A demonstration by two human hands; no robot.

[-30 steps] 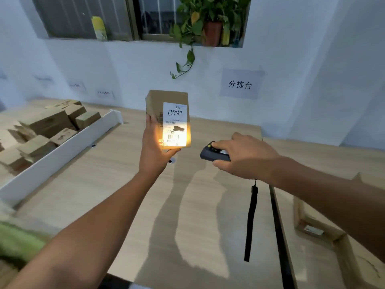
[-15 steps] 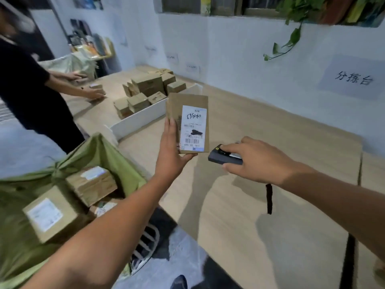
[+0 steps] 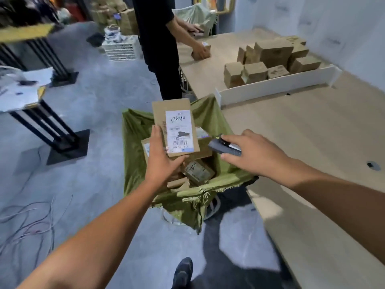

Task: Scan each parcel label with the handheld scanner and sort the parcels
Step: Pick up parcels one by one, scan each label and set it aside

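Two bare hands reach out above your dark shoe [image 3: 183, 272] and the grey floor. Your left hand [image 3: 161, 161] grips a flat cardboard parcel [image 3: 159, 113] from below, thumb curled under its lower edge and fingers running up its left side. It holds the parcel upright with the white label [image 3: 180, 131] facing you, barcode near the bottom. Your right hand [image 3: 254, 155] is wrapped around the dark handheld scanner [image 3: 220, 146], index finger laid along its top. The scanner's nose points toward the parcel's lower right corner, close beside it without touching. Both are held over an open green sack [image 3: 137, 138] that stands at the near edge of the light wooden table [image 3: 302, 142], with more labelled parcels [image 3: 199, 172] lying inside it. Farther along the table a low white divider [image 3: 275, 85] runs across the top, and behind it small brown boxes [image 3: 270, 57] are piled near the wall. Beyond them a person in black [image 3: 160, 49] stands at the table's edge with one hand on a small box [image 3: 206, 51].
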